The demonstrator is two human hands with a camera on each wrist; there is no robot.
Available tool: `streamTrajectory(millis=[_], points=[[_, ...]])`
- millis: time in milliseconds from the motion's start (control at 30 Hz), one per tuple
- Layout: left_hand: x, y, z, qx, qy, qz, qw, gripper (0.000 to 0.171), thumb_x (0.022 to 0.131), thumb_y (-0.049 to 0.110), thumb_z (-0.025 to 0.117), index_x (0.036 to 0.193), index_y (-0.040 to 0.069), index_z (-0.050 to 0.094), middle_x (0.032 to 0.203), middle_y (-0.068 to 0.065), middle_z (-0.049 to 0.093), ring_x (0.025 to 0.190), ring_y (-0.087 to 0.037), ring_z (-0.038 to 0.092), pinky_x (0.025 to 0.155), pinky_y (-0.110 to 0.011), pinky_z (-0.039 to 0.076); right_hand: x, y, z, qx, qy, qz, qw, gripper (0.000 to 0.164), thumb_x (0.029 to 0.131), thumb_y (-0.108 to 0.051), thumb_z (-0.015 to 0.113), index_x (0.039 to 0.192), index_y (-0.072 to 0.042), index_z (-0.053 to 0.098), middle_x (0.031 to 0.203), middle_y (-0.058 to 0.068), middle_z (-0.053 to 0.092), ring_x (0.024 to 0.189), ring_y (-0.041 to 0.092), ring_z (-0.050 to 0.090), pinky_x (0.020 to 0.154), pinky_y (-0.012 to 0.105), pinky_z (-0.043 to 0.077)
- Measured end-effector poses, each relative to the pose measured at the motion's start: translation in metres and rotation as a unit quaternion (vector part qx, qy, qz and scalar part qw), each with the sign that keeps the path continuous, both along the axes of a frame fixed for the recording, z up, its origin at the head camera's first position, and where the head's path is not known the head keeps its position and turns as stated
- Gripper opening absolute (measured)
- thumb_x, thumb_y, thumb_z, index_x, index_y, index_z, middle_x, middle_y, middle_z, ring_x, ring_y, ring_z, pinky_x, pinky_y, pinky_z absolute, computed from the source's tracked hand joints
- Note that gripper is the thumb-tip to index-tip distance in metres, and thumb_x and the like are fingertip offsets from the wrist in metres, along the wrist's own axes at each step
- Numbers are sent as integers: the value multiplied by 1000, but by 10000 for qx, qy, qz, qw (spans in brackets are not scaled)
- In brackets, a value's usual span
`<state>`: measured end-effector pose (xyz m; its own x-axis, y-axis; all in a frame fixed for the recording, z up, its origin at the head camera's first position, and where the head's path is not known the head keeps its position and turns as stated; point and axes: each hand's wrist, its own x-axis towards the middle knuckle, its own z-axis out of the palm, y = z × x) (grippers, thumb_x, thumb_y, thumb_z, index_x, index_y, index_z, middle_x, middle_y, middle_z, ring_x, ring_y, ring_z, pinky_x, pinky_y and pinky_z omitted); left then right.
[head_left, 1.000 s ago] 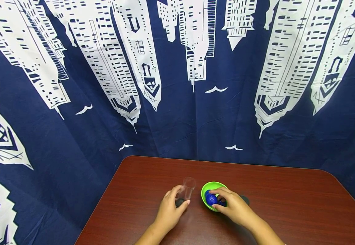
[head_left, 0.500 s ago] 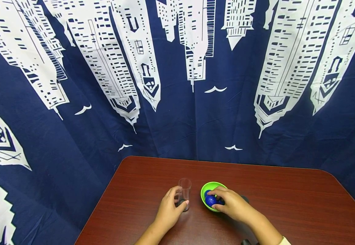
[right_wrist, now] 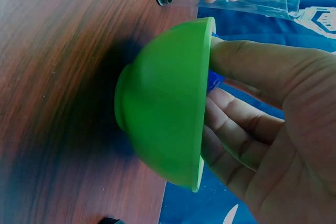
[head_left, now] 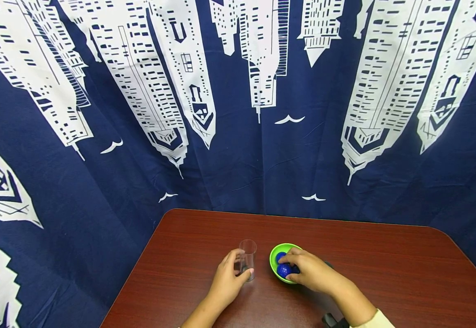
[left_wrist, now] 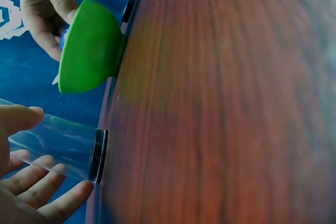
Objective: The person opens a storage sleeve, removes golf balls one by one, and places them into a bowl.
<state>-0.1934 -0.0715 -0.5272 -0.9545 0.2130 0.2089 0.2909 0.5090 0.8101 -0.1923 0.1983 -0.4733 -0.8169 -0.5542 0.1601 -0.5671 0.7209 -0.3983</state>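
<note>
A clear tube with a black base point(left_wrist: 98, 156) stands upright on the table. My left hand point(head_left: 226, 278) holds it, thumb on one side and fingers on the other, as the left wrist view also shows. To its right sits a green bowl point(right_wrist: 163, 98) with several blue balls in it. My right hand point(head_left: 309, 271) reaches over the bowl's rim and pinches a textured blue ball point(head_left: 284, 271) between thumb and fingers. Another blue ball point(head_left: 280, 257) lies behind it. The hand partly hides the bowl's contents.
The brown wooden table point(head_left: 394, 273) extends to both sides. A small black disc-like thing point(left_wrist: 128, 9) lies beyond the bowl, mostly behind my right hand in the head view. A dark blue curtain point(head_left: 238, 182) with white buildings hangs behind the table.
The clear tube was tilted to the right and has come upright, its top moving left, with my left hand on it. My right hand has stayed at the bowl with slight finger movement.
</note>
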Motion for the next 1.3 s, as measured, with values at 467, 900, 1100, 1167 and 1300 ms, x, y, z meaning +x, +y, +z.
streamTrajectory(millis=[467,900,1100,1167,1300], points=[[-7,-1,-2,199,-49,-4,9998,51,90,31,77,131,14,54,126,-12,64,117,-30,64,79,-23,58,-3,0,2,-14,-253,145,9996,35,83,-17,82,116,-11,75,103,-5,63,94,8,57,83,31,55],[-11,-1,-3,242,-178,-47,9995,53,90,31,77,133,15,52,128,-12,63,118,-29,63,82,-24,58,-2,-3,-4,-5,-125,-249,9996,31,82,-19,83,111,-15,75,103,-7,61,91,8,58,79,30,55],[-10,0,-2,259,-190,-44,9995,53,89,28,78,133,15,52,128,-12,63,117,-29,63,81,-23,58,0,-5,-5,134,-166,-489,9986,31,82,-18,83,113,-14,76,104,-7,60,95,10,57,81,32,55],[-10,0,-2,254,-180,-60,9995,54,90,26,78,134,13,51,129,-14,63,118,-30,63,81,-23,58,0,-5,-5,138,-178,-492,9985,32,82,-18,83,113,-14,76,105,-7,60,97,11,57,83,34,55],[-8,-1,-2,198,-138,-121,9996,57,90,20,77,139,11,49,136,-18,60,123,-36,61,85,-28,60,0,-5,-6,111,-128,-461,9988,34,83,-19,82,116,-13,75,106,-7,60,97,11,57,83,34,56]])
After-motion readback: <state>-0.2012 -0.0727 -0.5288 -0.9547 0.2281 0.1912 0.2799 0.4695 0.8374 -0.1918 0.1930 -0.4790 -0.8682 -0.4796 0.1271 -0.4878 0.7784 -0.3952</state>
